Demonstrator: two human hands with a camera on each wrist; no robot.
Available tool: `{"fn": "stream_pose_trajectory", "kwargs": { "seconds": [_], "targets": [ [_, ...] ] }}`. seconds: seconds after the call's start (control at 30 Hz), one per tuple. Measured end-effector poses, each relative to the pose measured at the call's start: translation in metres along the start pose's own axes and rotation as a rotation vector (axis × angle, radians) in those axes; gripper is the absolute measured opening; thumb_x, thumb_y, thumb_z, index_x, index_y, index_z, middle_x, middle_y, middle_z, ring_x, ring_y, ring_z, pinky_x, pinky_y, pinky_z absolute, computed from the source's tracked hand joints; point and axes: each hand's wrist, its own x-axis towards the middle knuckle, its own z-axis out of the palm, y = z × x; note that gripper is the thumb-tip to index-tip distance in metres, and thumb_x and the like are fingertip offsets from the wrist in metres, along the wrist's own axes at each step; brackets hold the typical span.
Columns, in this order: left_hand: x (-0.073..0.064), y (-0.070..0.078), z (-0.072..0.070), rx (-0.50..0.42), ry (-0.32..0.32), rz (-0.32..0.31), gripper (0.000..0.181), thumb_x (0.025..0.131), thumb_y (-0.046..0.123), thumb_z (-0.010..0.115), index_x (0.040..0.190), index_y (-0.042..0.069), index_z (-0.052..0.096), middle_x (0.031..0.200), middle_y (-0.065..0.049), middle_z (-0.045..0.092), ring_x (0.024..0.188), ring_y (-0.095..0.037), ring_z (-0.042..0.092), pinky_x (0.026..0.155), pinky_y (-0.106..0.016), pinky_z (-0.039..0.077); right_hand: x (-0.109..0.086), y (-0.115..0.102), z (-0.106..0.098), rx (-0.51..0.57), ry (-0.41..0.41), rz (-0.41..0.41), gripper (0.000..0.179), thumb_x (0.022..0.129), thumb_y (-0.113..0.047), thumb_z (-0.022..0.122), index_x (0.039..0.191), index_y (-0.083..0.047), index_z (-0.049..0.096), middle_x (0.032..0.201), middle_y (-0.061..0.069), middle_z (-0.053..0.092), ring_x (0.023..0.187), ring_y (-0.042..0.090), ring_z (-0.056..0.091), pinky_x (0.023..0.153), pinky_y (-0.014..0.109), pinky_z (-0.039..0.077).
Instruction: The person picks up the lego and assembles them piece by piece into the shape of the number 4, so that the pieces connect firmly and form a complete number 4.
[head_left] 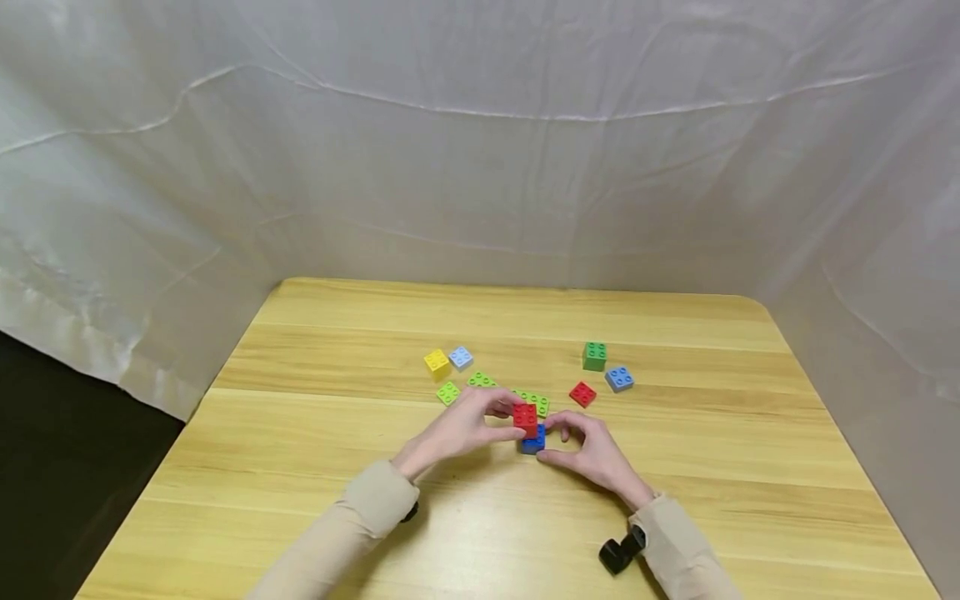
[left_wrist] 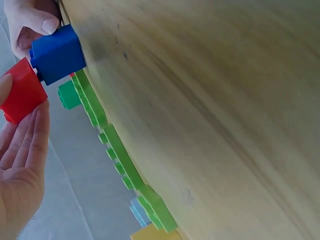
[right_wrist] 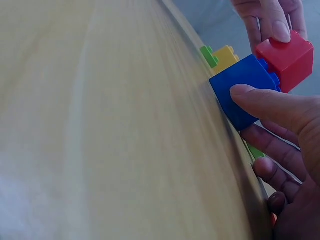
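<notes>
My left hand (head_left: 467, 427) grips a red block (head_left: 525, 420) between thumb and fingers. Directly below it, a dark blue block (head_left: 533, 444) stands on the table, its studs facing the red one. My right hand (head_left: 594, 454) pinches the blue block; in the right wrist view the thumb lies across the side of the blue block (right_wrist: 245, 92). From the left wrist view, the red block (left_wrist: 24, 91) sits offset over the studs of the blue block (left_wrist: 59, 54). Whether the two are joined, I cannot tell.
Behind the hands lie light green plates (head_left: 534, 402), a small green plate (head_left: 448, 392), a yellow block (head_left: 437, 363) and a pale blue brick (head_left: 461, 357). Farther right are a red plate (head_left: 582, 394), a green block (head_left: 595, 356) and a blue brick (head_left: 619, 378).
</notes>
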Motion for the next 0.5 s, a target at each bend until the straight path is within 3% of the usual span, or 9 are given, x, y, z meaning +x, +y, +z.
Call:
{"fn": "stream_pose_trajectory", "kwargs": {
  "seconds": [0.2, 0.5],
  "targets": [
    [0.0019, 0.0002, 0.0038, 0.008, -0.018, 0.002, 0.037, 0.092, 0.020, 0.075, 0.124, 0.006, 0.066, 0.121, -0.009, 0.073, 0.110, -0.021, 0.072, 0.097, -0.025, 0.057, 0.0000, 0.0012, 0.0006, -0.018, 0.006, 0.003, 0.035, 0.077, -0.025, 0.089, 0.106, -0.019, 0.072, 0.089, 0.000, 0.066, 0.084, 0.013, 0.052, 0.074, 0.021, 0.043],
    [0.0040, 0.0009, 0.0060, 0.037, -0.042, 0.032, 0.034, 0.092, 0.019, 0.074, 0.123, 0.007, 0.066, 0.120, -0.008, 0.074, 0.109, -0.021, 0.072, 0.097, -0.024, 0.057, -0.0006, 0.0023, 0.0006, -0.010, 0.003, -0.030, 0.034, 0.078, -0.024, 0.088, 0.109, -0.019, 0.072, 0.099, -0.002, 0.072, 0.083, 0.015, 0.052, 0.071, 0.022, 0.042]
  ]
}}
